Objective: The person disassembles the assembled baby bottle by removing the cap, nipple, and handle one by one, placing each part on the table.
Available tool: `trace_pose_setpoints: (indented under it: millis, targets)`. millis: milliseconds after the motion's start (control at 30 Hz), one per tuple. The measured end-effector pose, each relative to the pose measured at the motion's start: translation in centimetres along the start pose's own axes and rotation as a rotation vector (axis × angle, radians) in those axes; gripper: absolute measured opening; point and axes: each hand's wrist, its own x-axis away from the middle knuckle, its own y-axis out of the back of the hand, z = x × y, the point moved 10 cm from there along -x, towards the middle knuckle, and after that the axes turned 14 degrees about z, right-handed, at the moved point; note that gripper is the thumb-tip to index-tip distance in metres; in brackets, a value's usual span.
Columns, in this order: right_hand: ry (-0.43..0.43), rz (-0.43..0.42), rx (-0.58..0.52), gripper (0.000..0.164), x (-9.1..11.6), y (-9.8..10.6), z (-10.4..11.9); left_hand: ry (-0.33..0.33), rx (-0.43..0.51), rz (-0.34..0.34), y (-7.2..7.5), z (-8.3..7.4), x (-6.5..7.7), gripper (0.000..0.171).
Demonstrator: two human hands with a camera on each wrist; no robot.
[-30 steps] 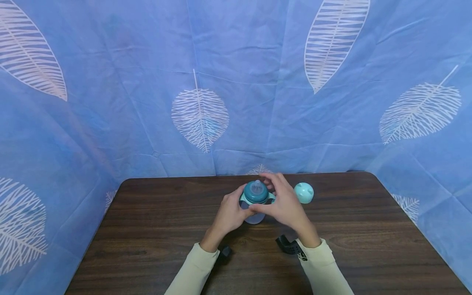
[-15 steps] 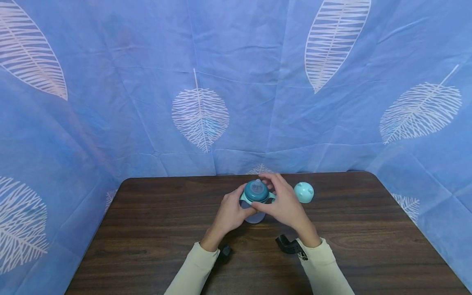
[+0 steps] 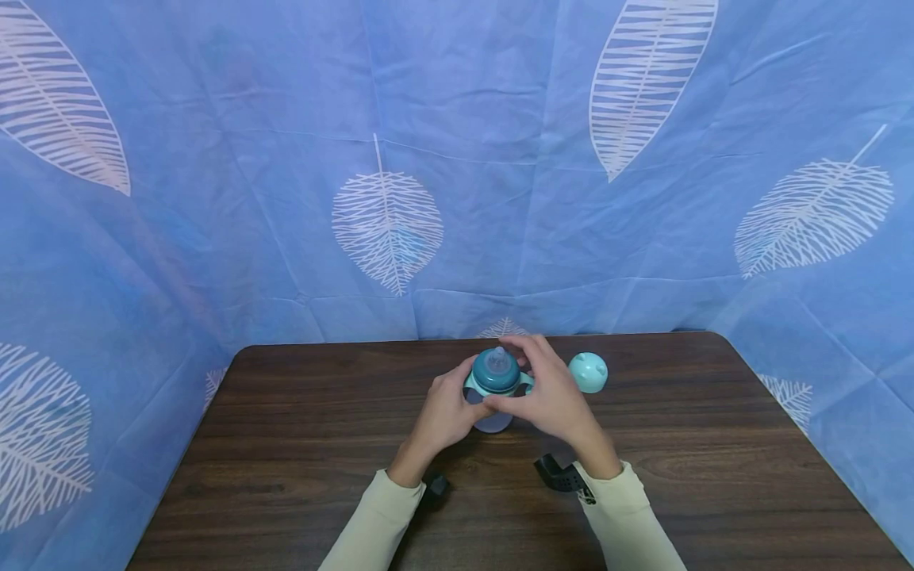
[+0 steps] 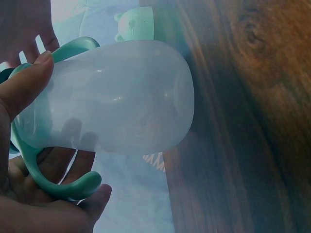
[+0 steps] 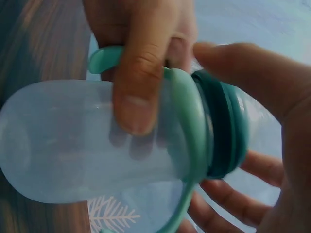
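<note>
A baby bottle [image 3: 493, 423] with a frosted clear body stands roughly upright between both hands. It has a mint handle ring [image 5: 187, 121], a dark teal collar [image 5: 221, 126] and a clear teat [image 3: 497, 358]. My left hand [image 3: 440, 411] grips the body just under the collar, thumb in front and fingers behind, partly hidden. Around the collar curls my right hand [image 3: 550, 388], its thumb in front and its fingers on the far side. Whether the bottle's base touches the table cannot be told. A mint cap [image 3: 589, 373] with small ears lies right of the bottle.
The dark wooden table [image 3: 300, 444] ends at its far edge just behind the bottle. A blue cloth [image 3: 485, 198] with white leaf prints hangs behind. Black wrist straps [image 3: 560, 476] sit by the pale sleeves.
Both hands keep their places on the bottle. The right thumb shifts very slightly at the collar. The cap stays where it was.
</note>
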Motion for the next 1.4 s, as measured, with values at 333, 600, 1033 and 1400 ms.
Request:
trace_pose_setpoints:
  millis: [333,600,1033,1400]
  targets:
    - [-0.004,-0.053,0.038,0.077,0.05,0.08,0.34,0.026,0.013,0.005,0.03,0.05,0.07,0.072]
    - [0.012,0.008,0.009,0.077,0.27,0.05,0.48,0.019,0.003,0.008,-0.05,0.05,0.12,0.072]
    - [0.016,-0.079,0.049,0.084,0.1,0.25,0.37,0.022,0.002,0.004,0.0,0.25,0.05,0.073]
    - [0.044,-0.012,0.001,0.079,0.22,0.24,0.52,0.024,0.003,0.011,-0.02,0.28,-0.07,0.074]
